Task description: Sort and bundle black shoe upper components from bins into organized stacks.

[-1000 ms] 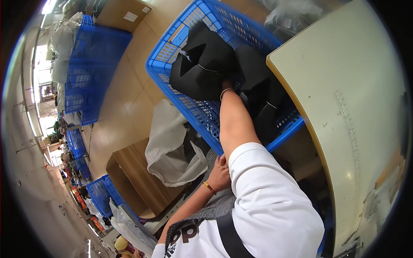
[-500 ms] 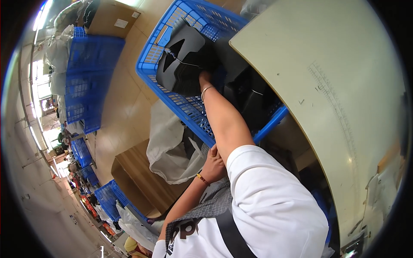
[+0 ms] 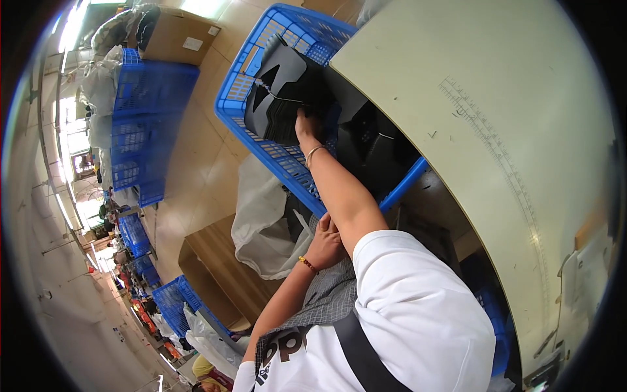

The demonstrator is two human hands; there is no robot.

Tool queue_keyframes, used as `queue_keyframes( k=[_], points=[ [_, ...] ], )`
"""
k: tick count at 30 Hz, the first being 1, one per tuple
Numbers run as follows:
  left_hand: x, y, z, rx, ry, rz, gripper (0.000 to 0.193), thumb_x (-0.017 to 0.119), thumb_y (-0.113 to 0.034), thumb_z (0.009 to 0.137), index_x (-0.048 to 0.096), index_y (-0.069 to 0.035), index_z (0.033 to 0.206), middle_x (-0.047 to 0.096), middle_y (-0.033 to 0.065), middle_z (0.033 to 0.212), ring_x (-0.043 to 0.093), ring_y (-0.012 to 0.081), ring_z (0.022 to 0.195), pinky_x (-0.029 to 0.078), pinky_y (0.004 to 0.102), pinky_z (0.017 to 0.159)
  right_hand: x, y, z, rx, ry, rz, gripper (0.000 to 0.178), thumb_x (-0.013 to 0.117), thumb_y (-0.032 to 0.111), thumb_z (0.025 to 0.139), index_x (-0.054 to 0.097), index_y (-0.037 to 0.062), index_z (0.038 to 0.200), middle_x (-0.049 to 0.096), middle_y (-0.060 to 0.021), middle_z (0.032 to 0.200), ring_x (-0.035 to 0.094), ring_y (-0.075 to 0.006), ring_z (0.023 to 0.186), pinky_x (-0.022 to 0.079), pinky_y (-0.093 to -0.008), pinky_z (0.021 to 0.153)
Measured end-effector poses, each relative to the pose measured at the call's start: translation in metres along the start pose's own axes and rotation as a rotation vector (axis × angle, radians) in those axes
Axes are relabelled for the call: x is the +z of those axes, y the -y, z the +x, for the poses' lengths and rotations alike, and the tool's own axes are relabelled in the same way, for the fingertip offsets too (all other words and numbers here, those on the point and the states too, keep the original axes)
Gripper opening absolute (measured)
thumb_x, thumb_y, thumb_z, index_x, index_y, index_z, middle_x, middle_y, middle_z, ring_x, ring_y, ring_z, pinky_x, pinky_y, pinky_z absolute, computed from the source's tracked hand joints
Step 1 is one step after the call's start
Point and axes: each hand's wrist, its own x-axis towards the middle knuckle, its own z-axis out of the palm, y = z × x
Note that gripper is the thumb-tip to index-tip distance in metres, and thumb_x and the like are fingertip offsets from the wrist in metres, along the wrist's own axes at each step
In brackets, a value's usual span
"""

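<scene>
A blue plastic crate point(image 3: 238, 121) sits beside the table and holds a tied stack of black flat cut pieces point(image 3: 287, 72), bound with a thin pale string. More black pieces point(image 3: 366, 140) lie on the crate's right side, partly under the table edge. My right hand point(image 3: 307, 127) is down inside the crate against the stack's near end; its thumb shows, but its fingers are lost in the dark. My left hand point(image 3: 325, 243), with a beaded bracelet, is at the crate's near corner under my right forearm. Its fingers are curled, and what they grip is hidden.
A pale table point(image 3: 418, 72) with a printed ruler scale fills the right side. Left of the crate are a white sack point(image 3: 258, 225) and an open cardboard box point(image 3: 219, 268). Stacked blue crates point(image 3: 147, 124) and a closed carton point(image 3: 176, 36) stand farther left; a person point(image 3: 212, 372) is at the lower left.
My right hand has drawn back slightly, so more of its back and thumb shows. The whole view has shifted a little. My left hand stays at the crate's corner.
</scene>
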Motion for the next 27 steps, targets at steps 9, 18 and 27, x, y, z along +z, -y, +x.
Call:
queue_keyframes(
  k=[9,18,27],
  points=[
    [-0.003,-0.002,0.003,0.085,-0.064,0.051,0.055,0.064,-0.028,0.078,0.056,-0.012,0.13,0.048,0.011,0.141,0.028,0.0291,0.141,0.018,0.0479,0.114,0.036,-0.017,0.0,-0.185,-0.239,-0.207,0.056,0.056,0.044,0.086,0.06,-0.0045,0.114,0.059,-0.0295,0.118,0.053,-0.0432,0.115,0.04,-0.0484,0.101],
    [0.008,0.003,-0.001,0.012,-0.075,0.02,0.057,0.067,-0.03,0.075,0.056,-0.012,0.128,0.039,0.0147,0.145,0.025,0.0351,0.139,0.019,0.0476,0.114,0.026,-0.035,-0.002,-0.344,-0.194,-0.131,0.051,0.053,0.038,0.088,0.059,-0.0035,0.116,0.056,-0.03,0.121,0.05,-0.0451,0.115,0.037,-0.0509,0.102],
    [-0.016,-0.018,0.002,-0.133,-0.119,-0.083,0.065,0.074,-0.039,0.074,0.055,-0.009,0.128,0.035,0.0159,0.144,0.025,0.0368,0.136,0.021,0.0475,0.113,-0.057,-0.022,-0.107,-0.761,-0.082,-0.137,0.056,0.061,0.024,0.087,0.042,0.0016,0.135,0.042,-0.0282,0.135,0.039,-0.042,0.126,0.029,-0.0485,0.107]
  ],
)
